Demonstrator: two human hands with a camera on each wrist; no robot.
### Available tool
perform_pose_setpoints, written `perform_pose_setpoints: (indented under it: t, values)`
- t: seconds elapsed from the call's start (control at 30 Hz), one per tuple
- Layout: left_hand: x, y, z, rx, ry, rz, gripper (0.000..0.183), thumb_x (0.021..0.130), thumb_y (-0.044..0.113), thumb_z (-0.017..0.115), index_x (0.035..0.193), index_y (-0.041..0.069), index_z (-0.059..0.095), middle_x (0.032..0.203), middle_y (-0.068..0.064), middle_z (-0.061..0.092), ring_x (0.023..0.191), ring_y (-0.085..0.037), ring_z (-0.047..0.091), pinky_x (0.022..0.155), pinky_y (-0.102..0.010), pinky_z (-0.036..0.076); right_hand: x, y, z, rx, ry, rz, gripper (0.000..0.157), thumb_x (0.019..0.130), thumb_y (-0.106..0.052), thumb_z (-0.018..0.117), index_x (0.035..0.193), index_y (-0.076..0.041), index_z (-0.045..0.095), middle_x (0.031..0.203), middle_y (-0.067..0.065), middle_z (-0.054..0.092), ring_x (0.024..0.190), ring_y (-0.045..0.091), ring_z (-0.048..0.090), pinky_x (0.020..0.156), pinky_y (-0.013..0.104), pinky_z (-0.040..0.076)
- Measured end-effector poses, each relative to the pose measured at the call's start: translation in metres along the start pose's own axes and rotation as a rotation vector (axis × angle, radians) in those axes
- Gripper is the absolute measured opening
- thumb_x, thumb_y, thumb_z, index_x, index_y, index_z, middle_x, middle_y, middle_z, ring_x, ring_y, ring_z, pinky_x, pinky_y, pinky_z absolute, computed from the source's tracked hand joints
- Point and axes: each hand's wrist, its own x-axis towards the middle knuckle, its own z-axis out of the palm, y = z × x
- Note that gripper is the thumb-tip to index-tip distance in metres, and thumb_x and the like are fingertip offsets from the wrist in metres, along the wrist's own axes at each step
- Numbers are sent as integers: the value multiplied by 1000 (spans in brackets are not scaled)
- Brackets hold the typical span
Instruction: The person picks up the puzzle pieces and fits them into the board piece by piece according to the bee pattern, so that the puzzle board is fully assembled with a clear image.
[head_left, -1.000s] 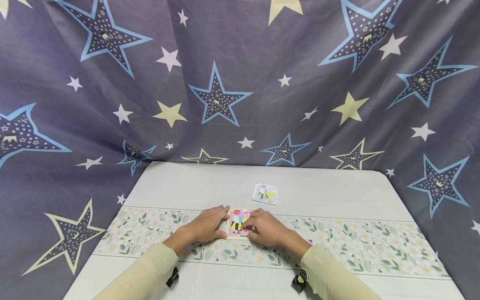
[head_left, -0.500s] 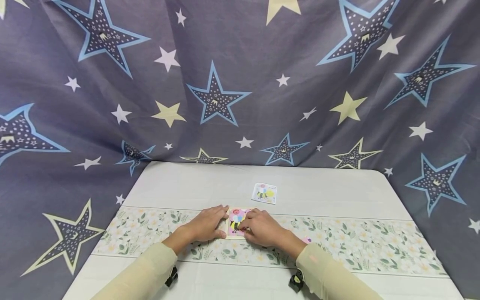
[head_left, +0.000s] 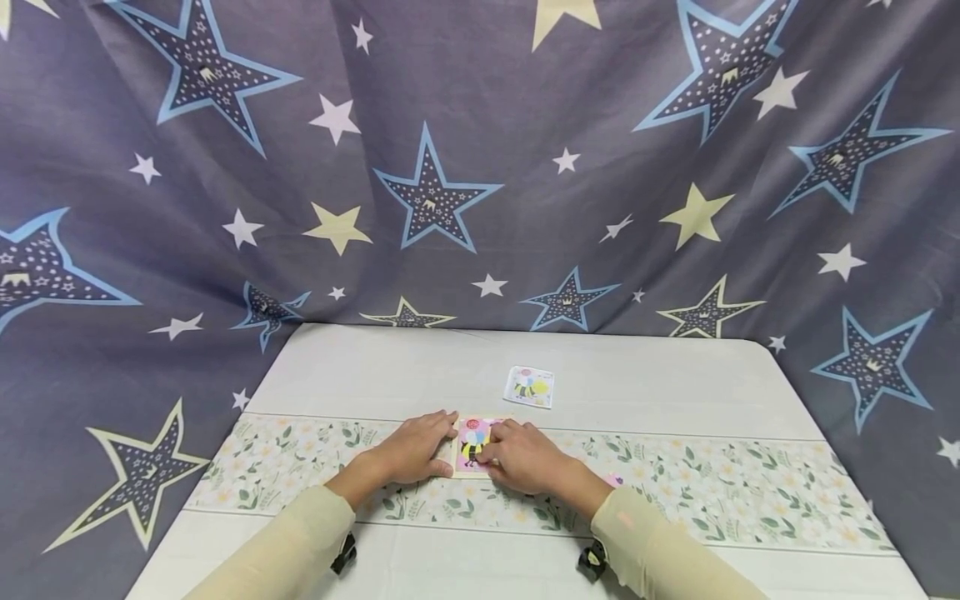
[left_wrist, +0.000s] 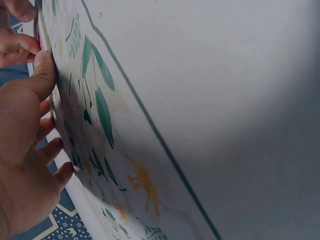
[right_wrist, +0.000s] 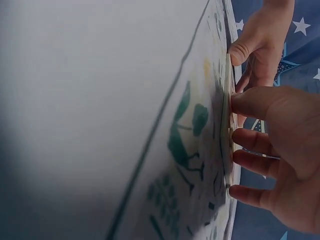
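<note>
A flat, light-framed puzzle board point(head_left: 463, 463) with a bee on pink lies in the middle of the table in the head view. My left hand point(head_left: 415, 448) lies along its left edge, thumb and fingers spread and touching the frame. From the right, my right hand point(head_left: 527, 455) covers much of the picture, its fingertips pressing down on it. The right wrist view has the right hand's thumb point(right_wrist: 248, 102) and fingertips resting along the board, which shows as a thin slab edge-on. What lies under the right palm is hidden.
Behind the board lies a white card point(head_left: 530, 387) with a similar bee picture. A small pink piece point(head_left: 614, 480) sits right of the right wrist, partly hidden by the arm. A flowered runner point(head_left: 720, 483) crosses the white table; a star-patterned curtain point(head_left: 480, 208) hangs behind.
The right fingertips have shifted slightly left over the bee picture since a second ago. The left hand keeps its place at the frame, and the card has stayed put.
</note>
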Motion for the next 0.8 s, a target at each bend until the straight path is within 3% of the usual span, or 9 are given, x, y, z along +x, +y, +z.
perform_pose_setpoints:
  t: [0.33,0.5,0.63,0.8]
  values:
    - [1,0,0,2,-2,3,60,90,48,71,135,11,55,162,-15,39,151,-37,37,122,-55,34,-6,-3,-9,-116,-88,16,32,103,-37,58,133,-42,67,108,-4,64,104,14,57,79,35,52]
    - [0,0,-1,8,8,17,59,91,47,72,135,11,55,162,-16,40,150,-38,38,121,-56,35,-7,7,-10,32,-109,39,37,101,-33,61,138,-35,64,115,-3,63,97,11,54,76,30,49]
    - [-1,1,0,11,11,19,60,91,47,72,135,10,55,161,-16,40,150,-37,39,122,-55,35,-15,14,-14,144,-61,32,43,98,-28,65,141,-23,63,124,1,66,105,15,61,90,35,55]
    - [-1,2,-1,6,16,18,60,90,47,72,134,11,55,161,-15,41,150,-37,39,122,-54,35,-28,24,-25,183,-12,51,39,98,-26,66,136,-17,66,123,1,68,112,18,64,101,41,55]
